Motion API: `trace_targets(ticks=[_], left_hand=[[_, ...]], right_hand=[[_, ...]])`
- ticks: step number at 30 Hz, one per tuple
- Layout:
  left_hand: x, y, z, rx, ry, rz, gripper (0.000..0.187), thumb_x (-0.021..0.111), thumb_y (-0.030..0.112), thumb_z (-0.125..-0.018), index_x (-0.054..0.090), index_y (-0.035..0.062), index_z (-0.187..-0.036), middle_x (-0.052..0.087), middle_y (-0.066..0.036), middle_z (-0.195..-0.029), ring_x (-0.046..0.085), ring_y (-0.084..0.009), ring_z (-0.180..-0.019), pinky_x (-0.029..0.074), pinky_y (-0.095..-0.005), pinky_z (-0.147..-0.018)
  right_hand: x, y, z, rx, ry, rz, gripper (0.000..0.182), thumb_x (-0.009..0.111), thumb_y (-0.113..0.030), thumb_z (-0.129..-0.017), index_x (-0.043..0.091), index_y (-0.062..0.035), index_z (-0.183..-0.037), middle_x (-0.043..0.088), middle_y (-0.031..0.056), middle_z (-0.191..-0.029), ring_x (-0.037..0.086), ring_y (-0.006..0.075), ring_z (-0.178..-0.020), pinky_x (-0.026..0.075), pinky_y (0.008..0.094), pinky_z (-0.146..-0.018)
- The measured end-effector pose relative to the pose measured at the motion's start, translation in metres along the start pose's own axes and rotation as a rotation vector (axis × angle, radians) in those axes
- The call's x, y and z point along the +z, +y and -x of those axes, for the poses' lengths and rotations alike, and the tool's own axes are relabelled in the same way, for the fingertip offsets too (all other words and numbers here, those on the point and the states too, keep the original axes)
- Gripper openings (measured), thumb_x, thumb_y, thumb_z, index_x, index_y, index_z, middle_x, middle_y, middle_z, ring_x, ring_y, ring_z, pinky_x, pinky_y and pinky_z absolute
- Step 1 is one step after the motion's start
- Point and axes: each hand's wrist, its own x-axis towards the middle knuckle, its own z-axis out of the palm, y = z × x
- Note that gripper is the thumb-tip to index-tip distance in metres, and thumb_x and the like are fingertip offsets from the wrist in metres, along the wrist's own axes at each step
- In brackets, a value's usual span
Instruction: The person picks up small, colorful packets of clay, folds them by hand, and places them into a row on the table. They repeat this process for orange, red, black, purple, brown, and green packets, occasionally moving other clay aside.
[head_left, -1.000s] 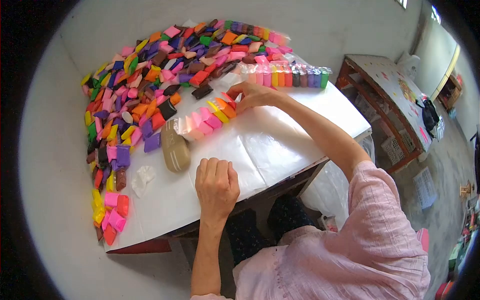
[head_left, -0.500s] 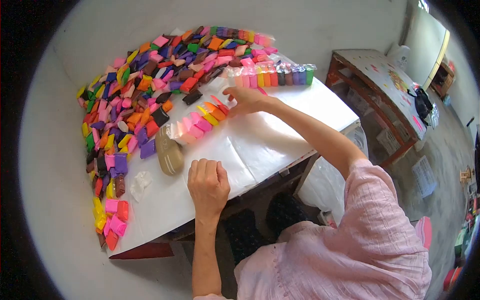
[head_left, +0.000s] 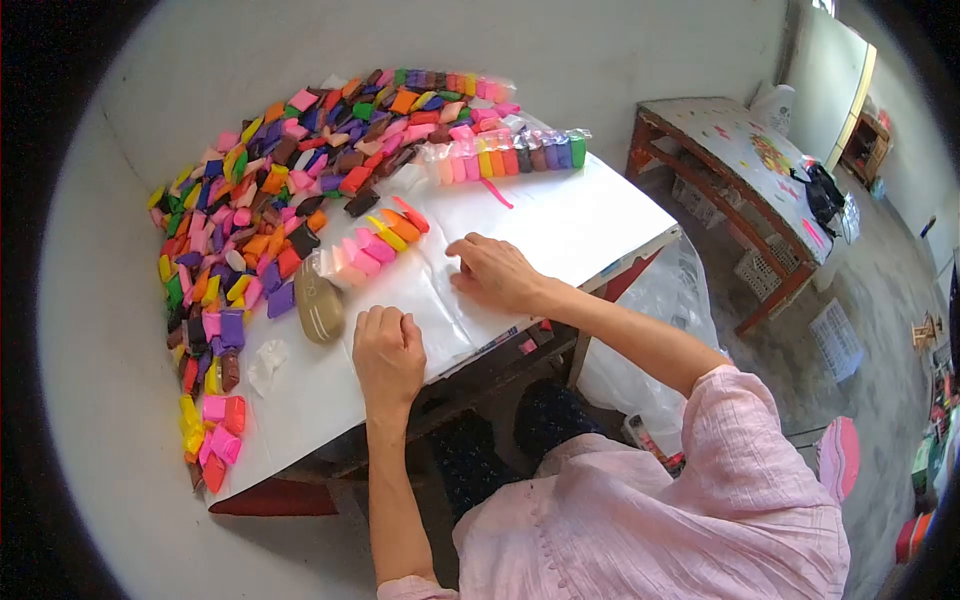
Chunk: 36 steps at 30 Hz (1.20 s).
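My right hand [head_left: 492,272] lies flat on the clear plastic sheet [head_left: 530,225] in the middle of the white table, fingers apart, holding nothing. My left hand [head_left: 386,347] is curled into a loose fist on the sheet near the front edge. Just beyond both hands lies a short row of wrapped clay bars [head_left: 372,243] in pink, yellow and orange. A tan oval stone [head_left: 319,305] sits left of my left hand. A thin pink strip [head_left: 496,193] lies alone on the table further back.
A big heap of coloured clay blocks [head_left: 260,190] curves along the left and back of the table. A packed row of bars in plastic [head_left: 505,155] lies at the back. Crumpled white wrap [head_left: 266,364] is at the left. Another table [head_left: 745,165] stands to the right.
My right hand has drawn back from the far end of the clay-bar row to the sheet near me. The left hand stays in place. The view has shifted a little.
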Motion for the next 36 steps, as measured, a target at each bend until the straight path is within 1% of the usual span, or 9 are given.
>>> trace_targets(ticks=[2,5,8,11,14,17,20,29,36], left_hand=[[0.0,0.001,0.0,-0.008,-0.002,0.003,0.012,0.059,0.005,-0.082,0.052,-0.0006,-0.074,0.053,-0.016,-0.078,0.051,-0.0359,-0.079,0.042,-0.0463,-0.071],[0.0,0.001,-0.001,-0.004,-0.002,-0.01,0.012,0.059,0.005,-0.082,0.052,-0.001,-0.074,0.053,-0.016,-0.078,0.052,-0.0361,-0.08,0.042,-0.0462,-0.071],[0.0,0.001,-0.001,-0.015,-0.012,-0.001,0.012,0.059,0.005,-0.082,0.052,-0.0013,-0.074,0.053,-0.017,-0.078,0.051,-0.0363,-0.079,0.042,-0.0466,-0.07],[-0.001,0.001,-0.002,-0.017,-0.019,0.006,0.012,0.059,0.004,-0.082,0.052,-0.0014,-0.074,0.053,-0.017,-0.077,0.051,-0.0363,-0.078,0.041,-0.0465,-0.069],[-0.001,0.001,-0.003,-0.039,-0.032,0.014,0.013,0.059,0.004,-0.082,0.052,-0.0013,-0.074,0.052,-0.017,-0.076,0.051,-0.0359,-0.077,0.041,-0.046,-0.068],[-0.001,0.002,-0.004,-0.047,-0.021,0.02,0.013,0.059,0.005,-0.083,0.052,-0.0008,-0.074,0.052,-0.016,-0.076,0.05,-0.0353,-0.076,0.041,-0.0455,-0.068],[-0.001,0.004,-0.004,-0.065,-0.02,0.035,0.013,0.059,0.005,-0.083,0.052,-0.0004,-0.074,0.051,-0.015,-0.075,0.05,-0.0349,-0.076,0.04,-0.0457,-0.068],[-0.002,0.004,-0.004,-0.061,-0.031,0.022,0.013,0.059,0.006,-0.083,0.052,0.0,-0.075,0.051,-0.015,-0.075,0.05,-0.0344,-0.075,0.04,-0.0452,-0.067],[-0.002,0.004,-0.003,-0.054,-0.01,0.033,0.012,0.06,0.005,-0.083,0.052,0.0002,-0.075,0.051,-0.015,-0.075,0.049,-0.0343,-0.075,0.04,-0.0451,-0.067]], right_hand=[[-0.004,0.001,-0.01,0.002,0.029,0.014,0.041,0.061,-0.015,-0.081,0.053,0.0,-0.118,0.066,0.0213,-0.094,0.063,0.0404,-0.089,0.05,0.0485,-0.078],[-0.02,0.002,-0.044,0.199,-0.117,0.212,0.058,0.058,-0.01,-0.081,0.041,-0.0014,-0.136,0.065,0.0232,-0.096,0.063,0.0378,-0.089,0.049,0.0471,-0.076],[-0.001,0.038,-0.075,0.154,-0.022,0.23,0.065,0.056,-0.007,-0.079,0.036,-0.0023,-0.14,0.065,0.0231,-0.089,0.063,0.0395,-0.086,0.049,0.0498,-0.073],[-0.005,0.035,-0.093,0.148,-0.105,0.224,0.067,0.054,-0.005,-0.077,0.036,-0.0036,-0.142,0.066,0.0228,-0.089,0.064,0.0402,-0.085,0.048,0.0515,-0.071],[0.007,0.048,-0.104,0.184,-0.107,0.253,0.068,0.053,-0.005,-0.076,0.036,-0.0045,-0.142,0.066,0.022,-0.089,0.064,0.0396,-0.085,0.048,0.051,-0.07],[0.01,0.051,-0.102,0.257,-0.003,0.245,0.066,0.054,-0.008,-0.076,0.038,-0.0042,-0.14,0.066,0.0216,-0.09,0.064,0.039,-0.085,0.048,0.0506,-0.07],[0.021,0.068,-0.102,0.205,0.112,0.221,0.048,0.057,-0.006,-0.073,0.047,0.0018,-0.119,0.067,0.0204,-0.081,0.067,0.0374,-0.079,0.051,0.0481,-0.065],[0.009,0.066,-0.095,0.29,0.11,0.238,0.039,0.056,-0.008,-0.073,0.052,0.0033,-0.11,0.069,0.0217,-0.087,0.068,0.0368,-0.086,0.052,0.047,-0.075],[0.006,0.064,-0.09,0.373,0.148,0.25,0.033,0.056,-0.009,-0.074,0.055,0.0028,-0.105,0.068,0.0222,-0.086,0.067,0.0372,-0.086,0.051,0.048,-0.075]])
